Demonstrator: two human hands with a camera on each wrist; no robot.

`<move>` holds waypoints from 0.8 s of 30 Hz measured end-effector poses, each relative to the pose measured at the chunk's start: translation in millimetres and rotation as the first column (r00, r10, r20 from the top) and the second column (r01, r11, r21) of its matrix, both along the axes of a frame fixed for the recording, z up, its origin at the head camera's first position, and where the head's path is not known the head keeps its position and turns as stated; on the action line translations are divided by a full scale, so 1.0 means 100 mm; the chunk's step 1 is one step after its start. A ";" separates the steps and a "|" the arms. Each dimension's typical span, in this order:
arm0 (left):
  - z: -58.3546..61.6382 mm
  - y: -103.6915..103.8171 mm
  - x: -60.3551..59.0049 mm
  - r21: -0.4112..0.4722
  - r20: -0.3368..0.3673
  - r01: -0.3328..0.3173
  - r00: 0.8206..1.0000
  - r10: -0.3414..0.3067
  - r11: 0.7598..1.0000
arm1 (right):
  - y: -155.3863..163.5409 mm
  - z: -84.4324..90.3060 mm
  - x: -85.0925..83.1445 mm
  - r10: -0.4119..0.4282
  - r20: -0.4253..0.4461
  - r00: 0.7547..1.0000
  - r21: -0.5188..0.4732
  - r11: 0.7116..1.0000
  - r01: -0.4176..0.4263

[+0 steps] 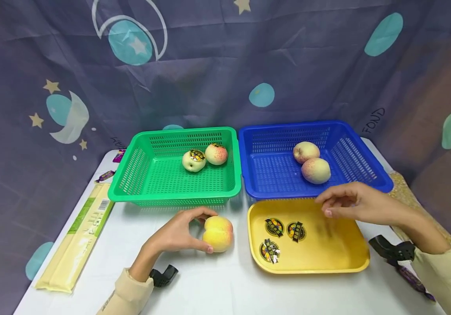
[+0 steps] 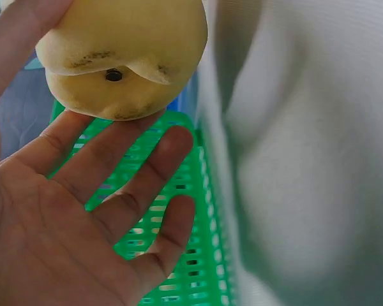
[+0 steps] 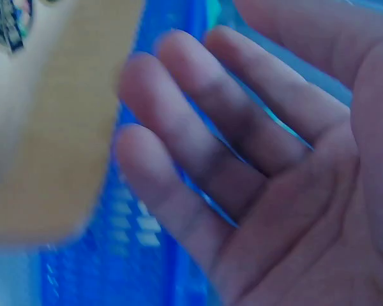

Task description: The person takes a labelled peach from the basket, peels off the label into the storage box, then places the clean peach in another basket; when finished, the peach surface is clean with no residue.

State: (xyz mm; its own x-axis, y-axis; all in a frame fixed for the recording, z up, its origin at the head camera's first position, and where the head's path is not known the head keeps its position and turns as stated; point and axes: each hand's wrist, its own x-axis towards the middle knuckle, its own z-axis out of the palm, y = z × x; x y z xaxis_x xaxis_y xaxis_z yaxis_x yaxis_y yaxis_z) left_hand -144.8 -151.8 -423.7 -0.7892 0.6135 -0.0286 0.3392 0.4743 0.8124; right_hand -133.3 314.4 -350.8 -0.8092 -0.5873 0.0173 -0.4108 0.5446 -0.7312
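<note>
My left hand (image 1: 187,232) grips a yellow-pink peach (image 1: 218,233) that rests on the white table in front of the green basket (image 1: 170,183). In the left wrist view the peach (image 2: 121,57) sits at the tips of thumb and forefinger, while the other fingers (image 2: 140,191) lie straight. My right hand (image 1: 343,203) hovers over the far edge of the yellow tray (image 1: 327,258), fingers relaxed and holding nothing. The right wrist view shows its bare palm (image 3: 262,159). Three round stickers (image 1: 274,227) lie in the tray.
Two peaches (image 1: 194,160) lie in the green basket and two (image 1: 316,170) in the blue basket (image 1: 272,175). A long pale package (image 1: 79,236) lies at the table's left edge. A patterned curtain hangs behind.
</note>
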 end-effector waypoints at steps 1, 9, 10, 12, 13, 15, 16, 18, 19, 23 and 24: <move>0.02 0.00 0.00 0.000 -0.002 0.002 1.000 -0.002 1.000 | 0.04 0.03 0.00 -0.046 -0.052 0.998 0.006 0.999 0.046; 0.28 0.00 0.02 0.024 -0.036 0.068 0.997 -0.067 0.997 | 0.44 0.01 -0.16 -0.420 -0.314 0.851 0.166 0.858 0.485; 0.32 0.00 0.01 0.030 -0.043 0.078 0.996 -0.077 0.996 | 0.49 -0.02 -0.18 -0.426 -0.304 0.852 0.198 0.847 0.494; 0.40 0.01 0.00 0.040 -0.061 0.102 0.993 -0.099 0.994 | 0.57 -0.10 -0.22 -0.439 -0.273 0.856 0.263 0.822 0.506; 0.44 0.02 -0.01 0.043 -0.071 0.113 0.991 -0.109 0.993 | 0.61 -0.13 -0.24 -0.447 -0.261 0.855 0.294 0.807 0.512; 0.54 0.05 -0.03 0.050 -0.089 0.131 0.988 -0.127 0.990 | 0.66 -0.20 -0.26 -0.466 -0.245 0.850 0.328 0.786 0.525; 0.59 0.06 -0.05 0.051 -0.100 0.139 0.986 -0.133 0.989 | 0.67 -0.22 -0.27 -0.474 -0.238 0.848 0.336 0.779 0.530; 0.68 0.10 -0.09 0.055 -0.123 0.150 0.982 -0.142 0.987 | 0.69 -0.24 -0.28 -0.487 -0.231 0.842 0.340 0.771 0.539; 0.72 0.12 -0.12 0.056 -0.133 0.151 0.981 -0.143 0.987 | 0.70 -0.25 -0.29 -0.490 -0.228 0.841 0.343 0.768 0.540; 0.85 0.23 -0.29 0.087 -0.141 0.146 0.981 -0.133 0.986 | 0.70 -0.26 -0.30 -0.498 -0.219 0.839 0.358 0.759 0.544; 0.87 0.26 -0.35 0.096 -0.138 0.143 0.982 -0.129 0.985 | 0.70 -0.26 -0.30 -0.500 -0.217 0.839 0.363 0.756 0.544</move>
